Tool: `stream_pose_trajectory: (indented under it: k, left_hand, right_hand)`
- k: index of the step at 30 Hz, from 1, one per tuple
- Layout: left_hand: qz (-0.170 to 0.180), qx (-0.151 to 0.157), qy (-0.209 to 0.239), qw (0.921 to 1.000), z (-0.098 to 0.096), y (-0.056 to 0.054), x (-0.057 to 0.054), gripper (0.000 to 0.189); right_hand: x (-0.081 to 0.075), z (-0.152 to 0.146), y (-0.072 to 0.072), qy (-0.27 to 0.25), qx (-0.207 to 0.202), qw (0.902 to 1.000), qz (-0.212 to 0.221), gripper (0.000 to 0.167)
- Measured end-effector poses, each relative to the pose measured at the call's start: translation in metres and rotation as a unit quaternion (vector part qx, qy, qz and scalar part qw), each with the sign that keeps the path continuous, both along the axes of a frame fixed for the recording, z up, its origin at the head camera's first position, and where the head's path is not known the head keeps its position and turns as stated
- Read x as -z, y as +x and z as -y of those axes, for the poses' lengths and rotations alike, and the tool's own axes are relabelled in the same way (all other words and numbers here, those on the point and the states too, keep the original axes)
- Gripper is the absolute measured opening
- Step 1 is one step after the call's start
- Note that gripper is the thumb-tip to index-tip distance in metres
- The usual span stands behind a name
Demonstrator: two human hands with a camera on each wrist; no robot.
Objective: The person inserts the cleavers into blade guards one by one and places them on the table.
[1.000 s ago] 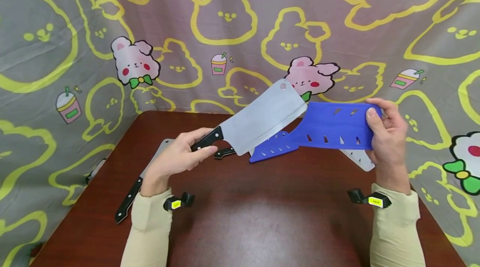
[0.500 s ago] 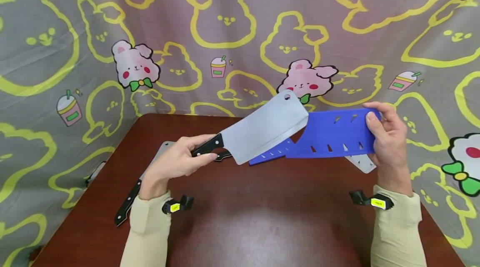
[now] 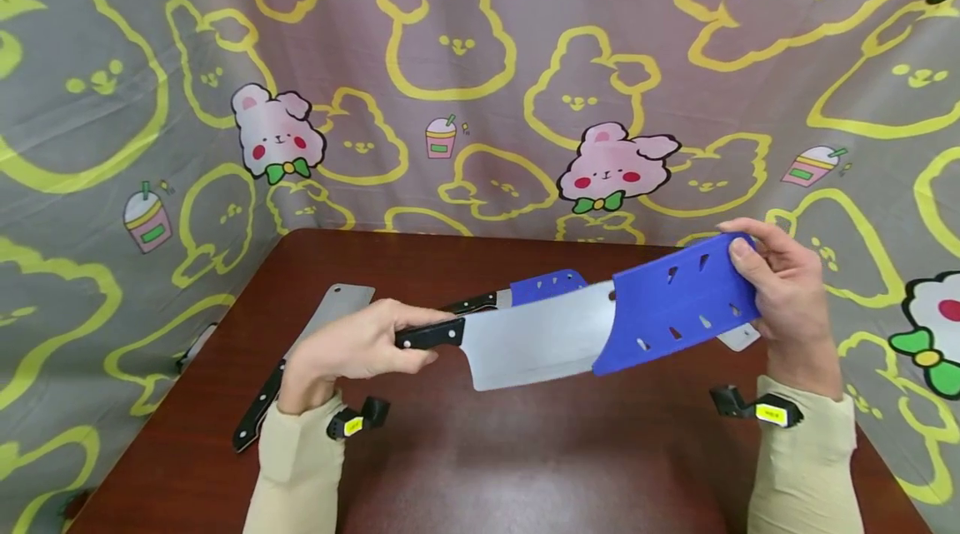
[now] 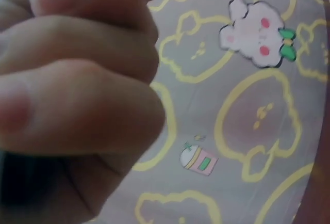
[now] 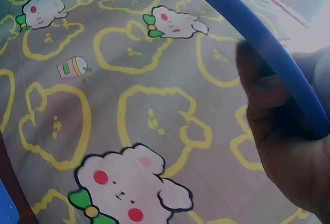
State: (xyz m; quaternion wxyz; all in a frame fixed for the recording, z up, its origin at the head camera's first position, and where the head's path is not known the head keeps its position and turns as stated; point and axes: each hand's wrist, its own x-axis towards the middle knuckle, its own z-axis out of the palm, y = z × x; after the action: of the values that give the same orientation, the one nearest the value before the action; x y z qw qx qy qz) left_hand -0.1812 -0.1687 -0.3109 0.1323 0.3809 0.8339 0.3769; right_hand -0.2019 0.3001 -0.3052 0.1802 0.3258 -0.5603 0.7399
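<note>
My left hand [image 3: 360,342] grips the black riveted handle of a cleaver [image 3: 540,338], raised above the table with its blade toward the right. In the left wrist view, the left hand's curled fingers [image 4: 82,95] fill the left side. A blue blade guard [image 3: 675,305] with small slots covers the far end of the blade. My right hand [image 3: 787,292] pinches the guard's outer end, thumb in front and other fingers behind. The right wrist view shows the guard's edge [image 5: 263,43] within the right hand [image 5: 289,152].
Another cleaver [image 3: 330,309] lies at the table's left, partly behind my left forearm. Farther back lies a knife [image 3: 476,302] with its blade in a second blue guard [image 3: 551,282]. A pale slab-like piece [image 3: 741,338] shows below the raised guard. Patterned cloth [image 3: 480,42] surrounds the brown table [image 3: 510,451].
The cleaver has tipped down to nearly level, and its blade end has gone into the blue guard. The guard has tilted, its right end higher, and both hands have shifted slightly.
</note>
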Motion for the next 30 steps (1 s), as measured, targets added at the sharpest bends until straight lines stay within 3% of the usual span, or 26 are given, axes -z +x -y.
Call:
stream_pose_trajectory:
  k: [4,10,13,18,25,30]
  left_hand:
    - [-0.004,0.015,-0.007,0.9999,-0.003,0.001,-0.001,0.047]
    - [-0.026,-0.02,0.017,0.9993,-0.004,0.0,-0.001,0.054]
    - [-0.013,-0.031,0.023,0.9992,-0.003,0.001,-0.002,0.055]
    - [0.01,-0.04,0.024,0.9988,-0.003,0.002,-0.003,0.054]
    - [0.008,-0.029,0.017,0.9994,-0.015,0.0,-0.002,0.053]
    - [-0.003,-0.038,0.023,0.999,-0.016,0.002,-0.003,0.051]
  right_hand:
    - [0.0,-0.002,0.002,0.023,-0.009,0.9996,-0.011,0.028]
    - [-0.001,0.002,0.002,-0.041,-0.003,0.9991,0.0,0.027]
    - [-0.001,0.004,0.001,-0.052,-0.015,0.9985,-0.004,0.027]
    - [0.002,0.01,0.0,-0.032,-0.004,0.9994,-0.015,0.026]
    - [0.005,0.029,-0.002,0.085,0.027,0.9956,-0.029,0.029]
    - [0.005,0.04,-0.002,0.061,0.034,0.9969,-0.035,0.028]
